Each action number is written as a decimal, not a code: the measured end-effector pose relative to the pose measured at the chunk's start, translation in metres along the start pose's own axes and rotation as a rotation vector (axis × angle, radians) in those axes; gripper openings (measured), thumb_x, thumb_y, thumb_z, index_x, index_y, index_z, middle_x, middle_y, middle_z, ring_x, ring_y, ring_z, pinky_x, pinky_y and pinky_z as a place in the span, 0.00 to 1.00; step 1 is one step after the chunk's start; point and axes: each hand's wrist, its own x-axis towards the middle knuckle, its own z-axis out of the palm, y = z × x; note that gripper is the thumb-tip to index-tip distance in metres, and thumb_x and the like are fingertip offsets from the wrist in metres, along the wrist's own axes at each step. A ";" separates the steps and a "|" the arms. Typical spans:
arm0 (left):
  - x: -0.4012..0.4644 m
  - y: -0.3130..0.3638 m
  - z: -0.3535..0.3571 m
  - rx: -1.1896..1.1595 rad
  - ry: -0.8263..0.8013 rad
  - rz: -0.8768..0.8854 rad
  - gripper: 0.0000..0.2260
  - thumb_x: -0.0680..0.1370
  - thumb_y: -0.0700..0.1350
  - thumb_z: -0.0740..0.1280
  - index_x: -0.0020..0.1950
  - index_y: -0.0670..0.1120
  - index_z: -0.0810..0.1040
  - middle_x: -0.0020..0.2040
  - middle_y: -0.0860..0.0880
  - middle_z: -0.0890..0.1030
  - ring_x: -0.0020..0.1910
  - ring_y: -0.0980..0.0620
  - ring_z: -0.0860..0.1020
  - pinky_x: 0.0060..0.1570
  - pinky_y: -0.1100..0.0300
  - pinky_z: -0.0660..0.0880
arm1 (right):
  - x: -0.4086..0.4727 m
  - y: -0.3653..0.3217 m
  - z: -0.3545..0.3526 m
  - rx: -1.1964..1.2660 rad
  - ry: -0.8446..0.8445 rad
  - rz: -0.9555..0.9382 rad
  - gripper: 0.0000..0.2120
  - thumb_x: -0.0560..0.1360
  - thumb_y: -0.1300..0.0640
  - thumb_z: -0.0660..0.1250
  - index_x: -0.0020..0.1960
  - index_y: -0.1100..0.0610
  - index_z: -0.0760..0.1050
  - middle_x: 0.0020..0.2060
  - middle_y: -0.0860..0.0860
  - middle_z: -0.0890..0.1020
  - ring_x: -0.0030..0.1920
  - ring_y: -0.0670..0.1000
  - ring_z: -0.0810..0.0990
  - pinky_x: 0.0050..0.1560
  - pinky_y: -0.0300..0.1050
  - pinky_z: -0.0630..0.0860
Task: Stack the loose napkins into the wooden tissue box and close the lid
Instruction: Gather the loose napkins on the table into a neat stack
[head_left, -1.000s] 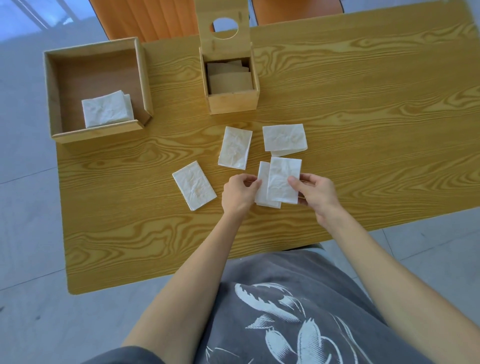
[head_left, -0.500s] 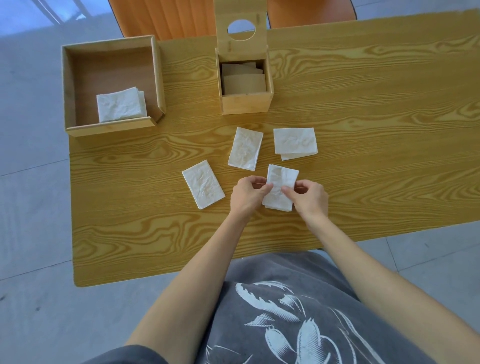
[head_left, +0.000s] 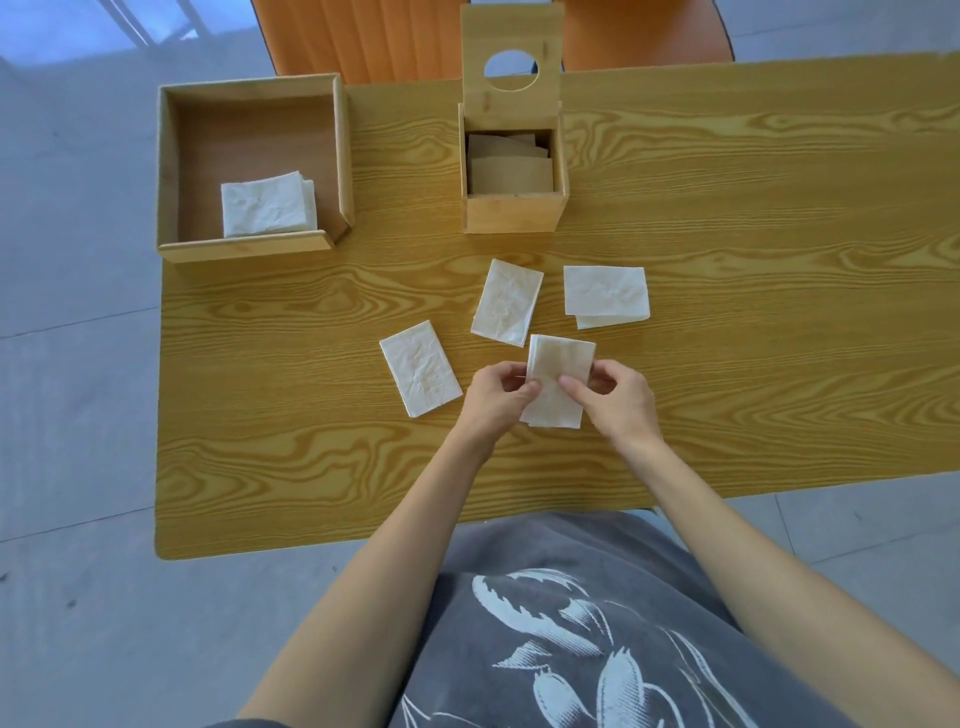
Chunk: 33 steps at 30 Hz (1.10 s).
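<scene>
Both hands meet over the near middle of the wood-grain tabletop (head_left: 727, 260), sharing one small stack of white napkins (head_left: 557, 382): the left hand (head_left: 496, 397) pinches its left edge, thumb on top, and the right hand (head_left: 618, 400) pinches its right edge the same way, so each grip is closed on the paper. The stack's lower end lies on or just above the tabletop; which of the two cannot be told. Three more loose napkins lie flat close by: one (head_left: 421, 368) just left of the left hand, tilted; one (head_left: 507, 302) directly beyond the held stack, nearly touching its top corner; and a pair laid one over the other (head_left: 606, 296) to the right of that. Further back stands the wooden tissue box (head_left: 514, 212), its lid (head_left: 511, 57) swung upright at the rear and showing a round hole; inside the box lie several folded napkins (head_left: 511, 174) in shadow. To the left, overhanging the tabletop's edge, sits an open wooden tray (head_left: 249, 244) with a folded white pile (head_left: 267, 203) in its near right corner. Orange chairs (head_left: 363, 36) stand behind. No brand, label or writing can be read anywhere; the grey shirt (head_left: 597, 634) at the bottom carries only a white drawn pattern.
</scene>
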 end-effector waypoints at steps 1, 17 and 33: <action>-0.003 -0.001 -0.005 -0.025 0.009 -0.005 0.10 0.79 0.41 0.68 0.60 0.43 0.79 0.53 0.44 0.84 0.53 0.46 0.83 0.50 0.51 0.82 | 0.000 -0.004 0.002 0.051 -0.035 -0.010 0.16 0.72 0.50 0.75 0.55 0.57 0.82 0.48 0.52 0.85 0.50 0.52 0.83 0.52 0.52 0.81; -0.033 -0.020 -0.092 0.030 0.631 -0.059 0.11 0.76 0.53 0.70 0.56 0.51 0.81 0.44 0.55 0.82 0.44 0.54 0.82 0.39 0.60 0.75 | -0.008 -0.093 0.100 -0.110 -0.163 -0.245 0.09 0.73 0.54 0.74 0.52 0.56 0.85 0.47 0.51 0.87 0.48 0.50 0.84 0.51 0.48 0.80; -0.024 -0.031 -0.104 -0.097 0.647 -0.122 0.17 0.76 0.46 0.72 0.64 0.47 0.78 0.50 0.51 0.85 0.49 0.52 0.83 0.56 0.50 0.79 | -0.005 -0.112 0.126 -0.472 -0.061 -0.253 0.24 0.75 0.51 0.71 0.68 0.53 0.73 0.52 0.53 0.85 0.56 0.57 0.82 0.50 0.52 0.79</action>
